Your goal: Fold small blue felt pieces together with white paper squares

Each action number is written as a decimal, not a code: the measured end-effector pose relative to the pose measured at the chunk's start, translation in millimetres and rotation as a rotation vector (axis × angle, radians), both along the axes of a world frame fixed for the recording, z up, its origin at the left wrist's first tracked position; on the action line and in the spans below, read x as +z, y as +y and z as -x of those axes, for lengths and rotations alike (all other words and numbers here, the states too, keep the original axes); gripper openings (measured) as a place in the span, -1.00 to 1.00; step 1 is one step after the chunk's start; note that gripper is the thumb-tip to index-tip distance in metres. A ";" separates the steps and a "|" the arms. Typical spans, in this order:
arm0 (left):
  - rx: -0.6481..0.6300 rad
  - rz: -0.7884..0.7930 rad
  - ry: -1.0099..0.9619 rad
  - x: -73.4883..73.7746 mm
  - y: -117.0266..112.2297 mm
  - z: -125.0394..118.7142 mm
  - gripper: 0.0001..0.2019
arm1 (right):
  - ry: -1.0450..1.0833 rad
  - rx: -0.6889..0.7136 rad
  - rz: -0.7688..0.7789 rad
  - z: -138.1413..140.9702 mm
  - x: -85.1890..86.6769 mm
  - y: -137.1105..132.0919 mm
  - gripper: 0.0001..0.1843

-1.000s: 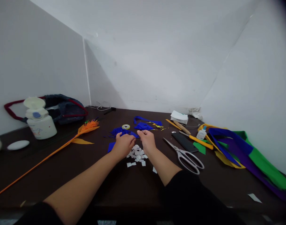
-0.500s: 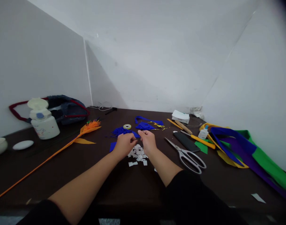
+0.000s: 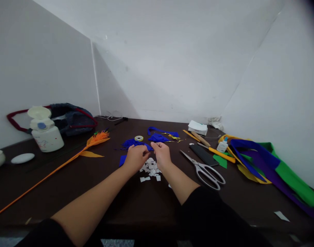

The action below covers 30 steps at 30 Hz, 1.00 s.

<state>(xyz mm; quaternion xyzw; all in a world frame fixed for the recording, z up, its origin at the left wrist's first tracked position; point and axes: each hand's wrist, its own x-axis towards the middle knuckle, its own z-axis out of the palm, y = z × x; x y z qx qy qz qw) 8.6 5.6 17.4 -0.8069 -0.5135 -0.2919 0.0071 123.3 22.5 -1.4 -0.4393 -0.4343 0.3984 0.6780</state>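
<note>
My left hand (image 3: 135, 158) and my right hand (image 3: 161, 155) are close together over the middle of the dark table. Both have their fingers pinched, and whatever lies between the fingertips is too small to make out. Right below them lies a heap of small white paper pieces (image 3: 150, 168). Just beyond my left hand is a pile of thin blue strips (image 3: 131, 143), beside a small round yellow-rimmed spool (image 3: 138, 138). Blue paper pieces (image 3: 159, 138) with yellow shreds (image 3: 174, 137) are behind my right hand. A blue square (image 3: 122, 160) shows partly past my left wrist.
Grey-handled scissors (image 3: 204, 171), a black flat case (image 3: 203, 154), a yellow-handled knife (image 3: 222, 155) and a glue bottle (image 3: 222, 145) lie right, near coloured paper strips (image 3: 265, 161). Left are an orange paper flower (image 3: 95, 140), a white bottle (image 3: 47, 137) and a denim bag (image 3: 71, 118).
The whole view has shifted very slightly to the left. Both hands keep the same pinched pose over the paper pieces.
</note>
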 end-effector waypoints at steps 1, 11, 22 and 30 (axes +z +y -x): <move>0.005 0.007 -0.010 0.3 0.2 0.1 -0.88 | -0.007 0.003 -0.002 0.4 -0.5 -0.1 -0.74; 0.032 0.001 -0.086 -1.2 3.7 0.5 -0.85 | -0.013 0.033 0.007 1.6 -3.0 -0.3 -0.74; -0.233 0.301 -0.505 -3.1 10.1 9.4 -0.63 | -0.020 0.076 -0.025 -1.3 -1.7 -1.0 -0.72; -0.374 0.529 -0.725 -4.9 11.7 11.3 -0.79 | 0.005 0.111 -0.021 1.2 -2.4 -2.3 -0.74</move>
